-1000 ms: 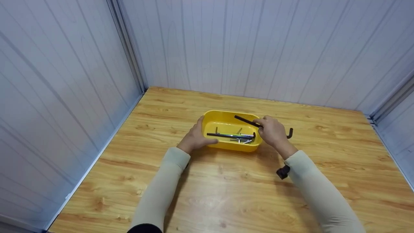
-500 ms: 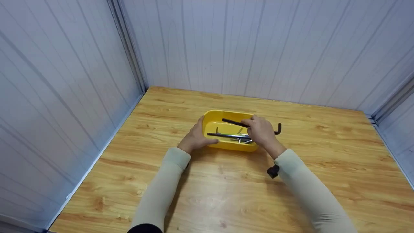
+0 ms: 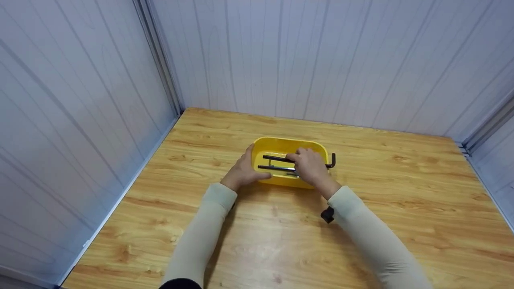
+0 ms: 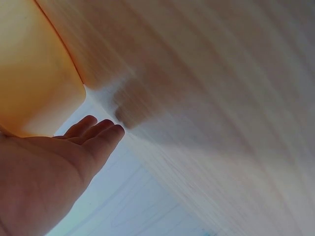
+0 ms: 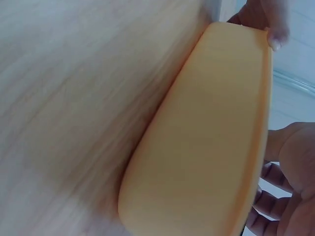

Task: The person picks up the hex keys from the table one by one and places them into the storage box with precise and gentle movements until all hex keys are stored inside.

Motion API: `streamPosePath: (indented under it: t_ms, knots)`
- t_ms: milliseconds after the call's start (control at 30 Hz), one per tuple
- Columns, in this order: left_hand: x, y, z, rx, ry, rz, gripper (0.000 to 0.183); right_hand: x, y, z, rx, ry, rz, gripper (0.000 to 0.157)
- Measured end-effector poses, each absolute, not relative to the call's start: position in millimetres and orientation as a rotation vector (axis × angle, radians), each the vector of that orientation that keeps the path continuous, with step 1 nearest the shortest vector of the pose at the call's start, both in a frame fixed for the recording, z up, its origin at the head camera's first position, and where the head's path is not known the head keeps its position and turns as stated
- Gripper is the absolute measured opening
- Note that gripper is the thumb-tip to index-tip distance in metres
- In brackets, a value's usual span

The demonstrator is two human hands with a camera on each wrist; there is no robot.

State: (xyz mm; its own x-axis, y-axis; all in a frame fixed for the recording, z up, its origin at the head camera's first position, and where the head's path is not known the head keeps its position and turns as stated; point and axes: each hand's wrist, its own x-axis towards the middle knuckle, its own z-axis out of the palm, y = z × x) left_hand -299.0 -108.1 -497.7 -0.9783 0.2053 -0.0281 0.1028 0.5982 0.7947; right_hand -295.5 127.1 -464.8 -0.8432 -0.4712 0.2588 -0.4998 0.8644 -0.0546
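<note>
A yellow plastic bin (image 3: 281, 182) stands on the wooden table. My left hand (image 3: 239, 170) holds its left end, with the thumb over the front rim and the fingers along the outer wall. In the left wrist view those fingers (image 4: 101, 137) extend past the bin's bottom edge. Over the bin's right half, my right hand (image 3: 313, 168) grips a black L-shaped hex key (image 3: 275, 158) by its long arm. Its short bent end sticks up past the right rim. Below it in the bin lies a second long dark hex key (image 3: 273, 167), partly covered by the right hand.
Smaller metal pieces lie in the bin, mostly hidden by the right hand. Pale panel walls (image 3: 257, 60) rise behind the wooden table (image 3: 265, 241) and on both sides. A small black device (image 3: 327, 215) sits at the right wrist.
My right hand has moved left and slightly down with the hex key, from the bin's right end to over its inside. The left hand and bin have stayed in place.
</note>
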Motion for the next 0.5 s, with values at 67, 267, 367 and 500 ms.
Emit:
streamPosePath:
  t_ms: [67,267,367,500]
  knots:
    - [-298.4,-108.4,-496.7,0.253,2.706,1.324,0.122,-295.9,124.1,-466.2,0.747,-2.792,0.164,0.034]
    - [-298.3,-107.8,-497.0,0.249,2.719,1.305,0.123,-297.0,116.6,-471.7,0.791,-2.790,0.168,0.032]
    - [-299.0,-107.2,-498.0,0.262,2.711,1.314,0.122,-297.9,114.0,-474.2,0.808,-2.800,0.187,0.032]
    - [-300.2,-107.0,-498.6,0.267,2.701,1.319,0.122,-298.9,110.4,-474.8,0.825,-2.798,0.206,0.033]
